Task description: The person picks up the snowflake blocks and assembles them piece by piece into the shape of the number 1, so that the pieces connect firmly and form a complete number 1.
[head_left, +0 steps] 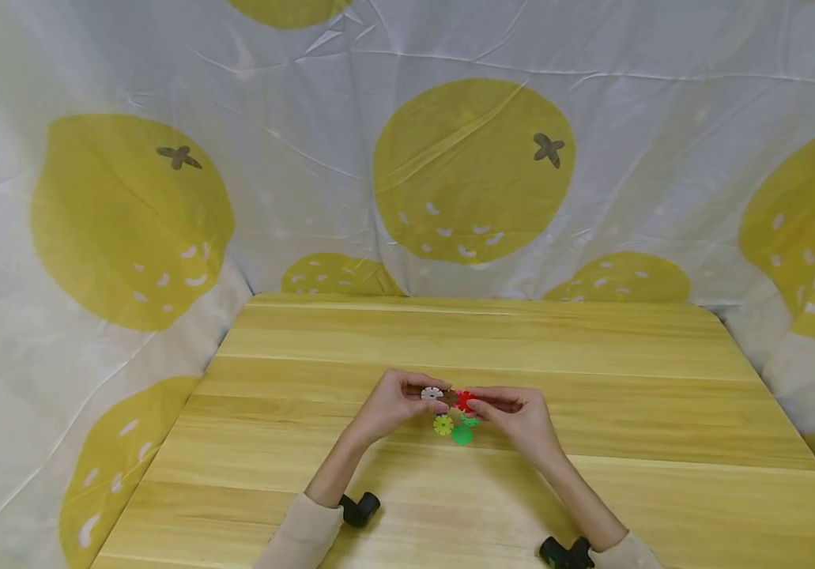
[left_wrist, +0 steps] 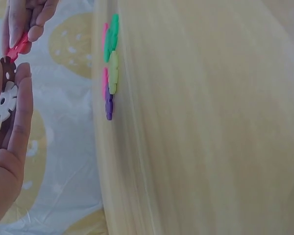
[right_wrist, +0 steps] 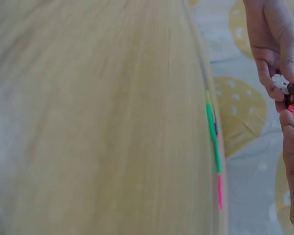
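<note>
Just above the table, my left hand (head_left: 387,407) pinches a white notched interlocking disc (head_left: 432,393) and a brown one (head_left: 449,398) between thumb and fingers. From the other side my right hand (head_left: 524,419) pinches a red disc (head_left: 464,401) at the brown disc's edge. In the left wrist view the white disc (left_wrist: 5,102), brown disc (left_wrist: 8,71) and red disc (left_wrist: 18,47) form a row, their edges meeting. Fingertips partly cover the brown and red discs.
On the wooden table (head_left: 307,442) below the hands lie a yellow disc (head_left: 443,425), a green disc (head_left: 462,435), and, in the left wrist view, a purple disc (left_wrist: 109,105) and pink pieces (left_wrist: 105,81). A lemon-print cloth (head_left: 293,174) hangs behind and beside the table.
</note>
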`<action>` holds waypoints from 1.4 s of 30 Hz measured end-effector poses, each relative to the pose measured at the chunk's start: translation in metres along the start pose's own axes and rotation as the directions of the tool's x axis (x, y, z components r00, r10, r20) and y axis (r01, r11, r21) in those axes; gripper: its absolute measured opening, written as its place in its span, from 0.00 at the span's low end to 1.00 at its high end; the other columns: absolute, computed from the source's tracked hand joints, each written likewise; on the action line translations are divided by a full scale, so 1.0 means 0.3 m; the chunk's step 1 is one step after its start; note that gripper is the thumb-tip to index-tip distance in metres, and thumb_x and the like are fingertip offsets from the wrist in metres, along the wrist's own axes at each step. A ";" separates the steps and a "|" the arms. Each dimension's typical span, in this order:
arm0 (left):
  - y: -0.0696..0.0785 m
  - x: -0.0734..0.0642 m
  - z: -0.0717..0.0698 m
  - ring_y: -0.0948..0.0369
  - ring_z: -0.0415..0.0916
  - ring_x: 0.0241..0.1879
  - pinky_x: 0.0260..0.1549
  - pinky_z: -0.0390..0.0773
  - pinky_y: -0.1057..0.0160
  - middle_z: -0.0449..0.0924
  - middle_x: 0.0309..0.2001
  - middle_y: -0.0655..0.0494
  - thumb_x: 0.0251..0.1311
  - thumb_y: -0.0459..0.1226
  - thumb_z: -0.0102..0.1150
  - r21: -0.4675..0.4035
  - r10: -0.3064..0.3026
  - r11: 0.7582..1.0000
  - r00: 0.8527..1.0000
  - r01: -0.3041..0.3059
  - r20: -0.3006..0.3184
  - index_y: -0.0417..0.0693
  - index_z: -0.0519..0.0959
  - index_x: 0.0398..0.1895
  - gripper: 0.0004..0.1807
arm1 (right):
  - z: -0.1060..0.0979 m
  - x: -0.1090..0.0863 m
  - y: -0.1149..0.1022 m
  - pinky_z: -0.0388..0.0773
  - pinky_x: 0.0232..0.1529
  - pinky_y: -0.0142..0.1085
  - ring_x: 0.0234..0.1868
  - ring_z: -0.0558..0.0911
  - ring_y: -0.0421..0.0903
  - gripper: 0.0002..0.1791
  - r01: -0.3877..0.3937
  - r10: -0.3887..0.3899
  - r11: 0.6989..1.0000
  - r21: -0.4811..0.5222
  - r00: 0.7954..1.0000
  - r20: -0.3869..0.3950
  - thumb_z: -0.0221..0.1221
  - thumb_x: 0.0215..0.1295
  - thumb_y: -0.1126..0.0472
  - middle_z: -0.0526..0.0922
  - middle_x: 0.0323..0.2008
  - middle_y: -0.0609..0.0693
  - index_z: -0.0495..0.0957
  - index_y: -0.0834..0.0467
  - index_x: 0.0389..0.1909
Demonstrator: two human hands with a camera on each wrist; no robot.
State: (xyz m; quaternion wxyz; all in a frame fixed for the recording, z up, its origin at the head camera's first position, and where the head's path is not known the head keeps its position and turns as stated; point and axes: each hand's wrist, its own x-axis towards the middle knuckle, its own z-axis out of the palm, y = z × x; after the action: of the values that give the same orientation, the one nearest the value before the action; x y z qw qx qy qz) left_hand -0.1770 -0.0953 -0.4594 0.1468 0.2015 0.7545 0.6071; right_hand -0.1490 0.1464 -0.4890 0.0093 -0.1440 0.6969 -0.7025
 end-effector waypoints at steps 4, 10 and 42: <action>-0.004 -0.001 -0.002 0.62 0.89 0.40 0.47 0.84 0.40 0.89 0.49 0.41 0.60 0.31 0.73 -0.010 0.005 1.000 1.000 -0.005 0.008 0.39 0.88 0.51 0.15 | 0.005 -0.001 0.001 0.88 0.41 0.35 0.41 0.91 0.39 0.13 0.014 -0.014 1.000 -0.015 1.000 0.003 0.68 0.65 0.70 0.88 0.45 0.69 0.86 0.71 0.49; -0.005 -0.008 -0.002 0.64 0.88 0.38 0.46 0.85 0.41 0.89 0.46 0.42 0.60 0.33 0.73 -0.032 -0.005 0.999 1.000 0.005 -0.006 0.38 0.88 0.49 0.15 | 0.019 -0.010 0.000 0.88 0.42 0.35 0.41 0.91 0.41 0.12 -0.016 0.016 1.000 -0.003 0.999 -0.028 0.69 0.64 0.68 0.90 0.44 0.65 0.88 0.69 0.47; -0.017 -0.008 -0.013 0.51 0.89 0.46 0.52 0.84 0.42 0.90 0.46 0.41 0.64 0.36 0.71 -0.135 -0.085 0.987 0.996 0.087 0.017 0.33 0.84 0.53 0.18 | 0.025 0.003 -0.027 0.87 0.43 0.32 0.41 0.90 0.37 0.15 -0.010 0.010 1.000 -0.012 1.000 0.024 0.65 0.69 0.69 0.88 0.47 0.68 0.84 0.70 0.54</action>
State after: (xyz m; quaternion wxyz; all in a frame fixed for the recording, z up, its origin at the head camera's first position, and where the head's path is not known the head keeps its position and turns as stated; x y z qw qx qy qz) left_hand -0.1773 -0.1008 -0.4636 0.1906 0.1618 0.7187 0.6488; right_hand -0.1467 0.1391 -0.4811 0.0206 -0.1491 0.7015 -0.6966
